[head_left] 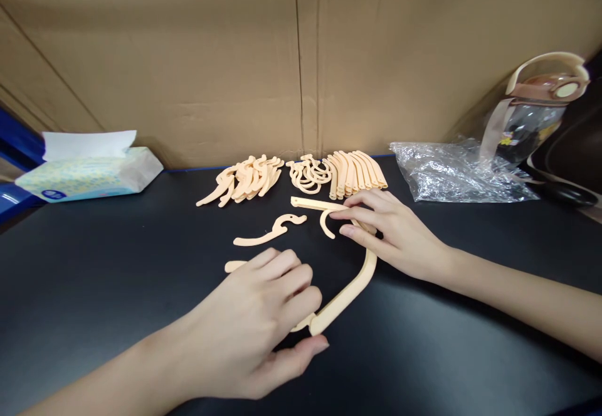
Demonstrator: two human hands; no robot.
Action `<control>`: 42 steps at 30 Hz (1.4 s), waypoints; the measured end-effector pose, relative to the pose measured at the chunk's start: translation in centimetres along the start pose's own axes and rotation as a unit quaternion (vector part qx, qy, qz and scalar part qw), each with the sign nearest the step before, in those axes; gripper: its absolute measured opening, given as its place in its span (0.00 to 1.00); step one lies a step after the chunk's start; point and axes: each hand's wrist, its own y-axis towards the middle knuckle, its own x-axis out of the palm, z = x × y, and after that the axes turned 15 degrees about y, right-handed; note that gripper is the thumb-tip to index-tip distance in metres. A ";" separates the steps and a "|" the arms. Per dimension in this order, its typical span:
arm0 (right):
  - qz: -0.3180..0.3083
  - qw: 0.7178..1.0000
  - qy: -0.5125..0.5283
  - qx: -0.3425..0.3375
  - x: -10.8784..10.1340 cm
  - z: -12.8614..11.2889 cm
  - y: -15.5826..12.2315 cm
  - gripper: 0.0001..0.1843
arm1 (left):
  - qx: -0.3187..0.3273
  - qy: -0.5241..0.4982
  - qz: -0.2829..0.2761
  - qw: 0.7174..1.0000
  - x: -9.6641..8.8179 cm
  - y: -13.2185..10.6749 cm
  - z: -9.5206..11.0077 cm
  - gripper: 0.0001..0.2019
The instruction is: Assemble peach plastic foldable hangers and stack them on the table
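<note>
Curved strip: the long peach curved strip (357, 284) lies on the black table (117, 265) in front of us, sweeping from a flat end near the back piles round to a lower end by our left hand (256, 328).
Done so far: we judge the work to be at an early stage. Only this strip, a small hook (325, 224) at its upper part and a second strip (232, 266) poking out from under our left hand are in play. Whether the two strips are already joined where they meet is hidden by the hand.
Left to do: a wavy piece (270, 232) lies loose between the hands, and three piles wait at the back: flat shapes (244, 181), rings (308, 174) and bent strips (360, 170).
Left hand pose: palm down, fingers (301, 275) curled, thumb tucked beneath, clenched on the strip's lower end.
Right hand pose: our right hand (399, 237) reaches in from the right, fingers (360, 214) stretched flat and released, pressing on the strip's upper part, one tip at the small hook.
Around: a tissue pack (84, 171) sits far left, a plastic bag (456, 174) and a bottle (536, 108) far right, all well apart from the work.
</note>
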 end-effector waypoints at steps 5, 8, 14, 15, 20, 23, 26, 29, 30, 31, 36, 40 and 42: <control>-0.003 1.000 0.008 0.014 0.0 -0.1 0.0 0.15 | -0.005 0.087 0.015 0.996 0.3 0.2 0.0 0.13; 0.002 1.000 0.011 0.025 -0.1 0.0 0.0 0.15 | -0.037 0.191 0.059 0.979 0.5 0.2 0.2 0.14; 0.009 1.000 0.004 0.029 0.0 0.1 -0.1 0.15 | -0.034 0.247 0.067 0.966 0.3 0.3 -0.3 0.10; 0.008 1.000 0.002 0.029 0.0 0.1 0.0 0.15 | -0.036 0.249 0.069 0.965 0.2 0.3 -0.4 0.10; 0.018 0.999 -0.002 0.049 0.1 0.1 0.0 0.15 | -0.032 0.203 0.056 0.977 0.3 0.2 -0.4 0.10; 0.017 0.998 -0.002 0.056 0.1 0.1 -0.1 0.15 | -0.043 0.145 0.057 0.987 0.5 0.1 -0.1 0.08; 0.015 0.998 -0.003 0.053 0.1 0.1 -0.1 0.16 | -0.053 0.091 0.065 0.992 0.5 -0.1 0.1 0.05; 0.012 0.999 -0.002 0.049 0.1 0.2 0.0 0.17 | -0.056 0.051 0.066 0.995 0.6 -0.3 0.2 0.05; 0.012 0.999 -0.002 0.046 0.1 0.2 0.0 0.17 | -0.059 0.041 0.063 0.995 0.7 -0.4 0.2 0.06; 0.012 0.999 -0.002 0.044 0.1 0.2 0.0 0.17 | -0.061 0.031 0.059 0.996 0.7 -0.5 0.2 0.06; 0.012 0.999 -0.004 0.045 0.2 0.2 -0.1 0.19 | -0.057 -0.007 0.063 0.996 0.9 -0.7 0.2 0.04; 0.017 0.999 -0.003 0.035 0.2 0.3 -0.1 0.19 | -0.045 -0.015 0.061 0.997 0.5 -0.5 0.4 0.10; 0.016 0.999 0.000 0.033 0.2 0.3 -0.1 0.18 | -0.042 -0.020 0.055 0.997 0.4 -0.3 0.3 0.12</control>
